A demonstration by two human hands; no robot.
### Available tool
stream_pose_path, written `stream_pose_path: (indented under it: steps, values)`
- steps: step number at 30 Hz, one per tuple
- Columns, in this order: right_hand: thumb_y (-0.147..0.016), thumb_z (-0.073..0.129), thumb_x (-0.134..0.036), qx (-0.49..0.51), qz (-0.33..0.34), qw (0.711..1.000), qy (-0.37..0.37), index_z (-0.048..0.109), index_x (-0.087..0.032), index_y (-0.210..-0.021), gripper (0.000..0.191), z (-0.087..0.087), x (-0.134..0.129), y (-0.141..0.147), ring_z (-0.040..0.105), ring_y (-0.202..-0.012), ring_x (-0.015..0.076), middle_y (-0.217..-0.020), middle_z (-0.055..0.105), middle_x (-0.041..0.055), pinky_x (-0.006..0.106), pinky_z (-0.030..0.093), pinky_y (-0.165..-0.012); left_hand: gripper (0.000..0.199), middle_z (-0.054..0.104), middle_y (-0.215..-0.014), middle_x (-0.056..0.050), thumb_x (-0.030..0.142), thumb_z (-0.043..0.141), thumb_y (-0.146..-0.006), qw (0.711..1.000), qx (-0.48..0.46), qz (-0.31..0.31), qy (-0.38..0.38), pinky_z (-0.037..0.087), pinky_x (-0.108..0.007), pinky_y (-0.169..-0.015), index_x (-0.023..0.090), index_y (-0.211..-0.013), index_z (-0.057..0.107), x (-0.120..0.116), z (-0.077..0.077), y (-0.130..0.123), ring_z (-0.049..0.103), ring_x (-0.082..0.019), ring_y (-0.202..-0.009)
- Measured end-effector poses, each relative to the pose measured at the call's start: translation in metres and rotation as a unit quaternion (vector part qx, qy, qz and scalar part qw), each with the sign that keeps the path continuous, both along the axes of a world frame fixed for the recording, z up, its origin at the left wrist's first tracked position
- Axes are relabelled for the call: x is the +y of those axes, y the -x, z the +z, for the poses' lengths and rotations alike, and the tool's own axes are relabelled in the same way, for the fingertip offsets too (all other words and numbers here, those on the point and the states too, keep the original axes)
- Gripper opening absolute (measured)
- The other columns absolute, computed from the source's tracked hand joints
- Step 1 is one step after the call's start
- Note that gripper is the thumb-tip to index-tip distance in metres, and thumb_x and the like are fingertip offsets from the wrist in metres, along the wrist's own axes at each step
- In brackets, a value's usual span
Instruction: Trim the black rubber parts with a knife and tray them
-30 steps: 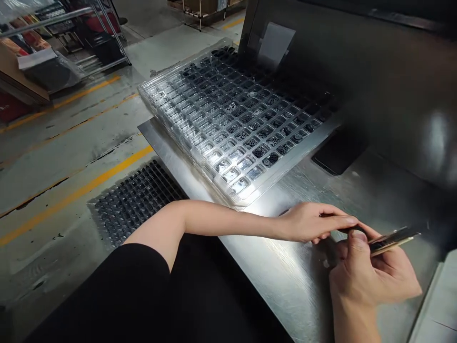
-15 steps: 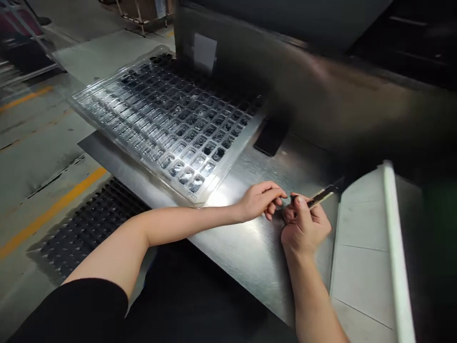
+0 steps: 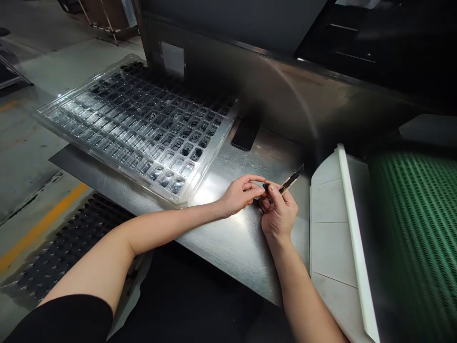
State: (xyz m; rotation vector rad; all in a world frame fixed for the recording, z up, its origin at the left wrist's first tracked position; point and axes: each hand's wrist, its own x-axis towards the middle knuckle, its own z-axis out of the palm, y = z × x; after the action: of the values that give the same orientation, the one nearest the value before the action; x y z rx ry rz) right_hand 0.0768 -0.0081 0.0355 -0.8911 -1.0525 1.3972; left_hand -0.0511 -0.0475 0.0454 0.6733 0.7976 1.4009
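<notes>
On the far left, below the surface's edge, a black gridded tray [image 3: 71, 238] lies on the floor. Above it, a clear moulded plastic tray [image 3: 135, 124] of small square pockets, some holding dark round parts, rests on the brushed steel surface [image 3: 235, 238]. No writing is readable. Near the middle, the left hand [image 3: 239, 195] pinches a tiny dark piece against the slim tool [image 3: 288, 182] clasped in the right hand's [image 3: 280, 214] grip. A white guide [image 3: 342, 228] borders a green ribbed belt [image 3: 414, 228].

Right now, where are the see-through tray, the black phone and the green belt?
clear tray [image 3: 107, 125]: head view, a middle pocket.
black phone [image 3: 244, 136]: head view, its screen.
green belt [image 3: 414, 228]: head view, its ribbed top.
</notes>
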Motion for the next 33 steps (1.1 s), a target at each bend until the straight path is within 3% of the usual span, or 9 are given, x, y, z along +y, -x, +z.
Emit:
stream_pose_path:
  steps: [5, 12, 18, 22, 33]
  values:
    - [-0.078, 0.092, -0.042, 0.007, -0.001, 1.0, 0.022, 0.082, -0.016, -0.099, 0.034, 0.002, -0.002, 0.0, 0.036, -0.048, 0.0057, -0.066, 0.057, -0.0014, 0.018, 0.025, -0.044, 0.051, 0.07, -0.083, -0.004, 0.043, 0.087, -0.079, 0.999, -0.024, -0.014, 0.026, 0.015, -0.024, -0.045, 0.01, -0.116, 0.072, 0.0, 0.001, 0.002, 0.032, -0.002, -0.045]
    - [-0.082, 0.089, -0.042, 0.0, -0.007, 1.0, -0.021, 0.082, -0.017, -0.099, 0.031, 0.0, -0.004, 0.004, 0.036, -0.05, 0.0055, -0.068, 0.054, -0.002, 0.019, 0.026, -0.046, 0.047, 0.065, -0.08, -0.003, 0.047, 0.09, -0.075, 0.998, -0.054, -0.016, 0.041, 0.013, -0.02, -0.044, 0.011, -0.1, 0.073, 0.0, 0.002, 0.003, 0.036, -0.002, -0.048]
    - [-0.087, 0.085, -0.047, -0.052, -0.014, 0.997, -0.049, 0.08, -0.018, -0.102, 0.033, -0.002, -0.004, 0.004, 0.038, -0.053, 0.0061, -0.074, 0.052, -0.0026, 0.02, 0.027, -0.047, 0.047, 0.045, -0.054, 0.009, 0.052, 0.088, -0.079, 0.998, -0.033, -0.015, 0.042, 0.012, -0.019, -0.042, 0.016, -0.097, 0.065, -0.002, 0.005, 0.003, 0.032, -0.005, -0.043]
    - [-0.088, 0.083, -0.044, -0.083, -0.016, 0.995, -0.061, 0.079, -0.017, -0.104, 0.031, -0.003, -0.005, 0.002, 0.039, -0.054, 0.0074, -0.07, 0.049, -0.0042, 0.021, 0.028, -0.049, 0.049, 0.043, -0.053, 0.011, 0.055, 0.087, -0.078, 0.999, -0.025, -0.009, 0.035, 0.01, -0.019, -0.042, 0.019, -0.092, 0.057, -0.002, 0.003, 0.002, 0.031, -0.004, -0.041]
    - [-0.064, 0.089, -0.027, -0.034, -0.037, 0.991, -0.126, 0.076, -0.016, -0.088, 0.029, 0.003, 0.001, 0.012, 0.04, -0.04, 0.0118, -0.059, 0.058, -0.0025, 0.028, 0.025, -0.037, 0.024, 0.039, -0.06, 0.006, 0.035, 0.075, -0.09, 0.998, -0.056, -0.03, 0.004, 0.012, -0.028, -0.05, 0.015, -0.102, 0.071, -0.001, -0.004, 0.005, 0.031, -0.007, -0.05]
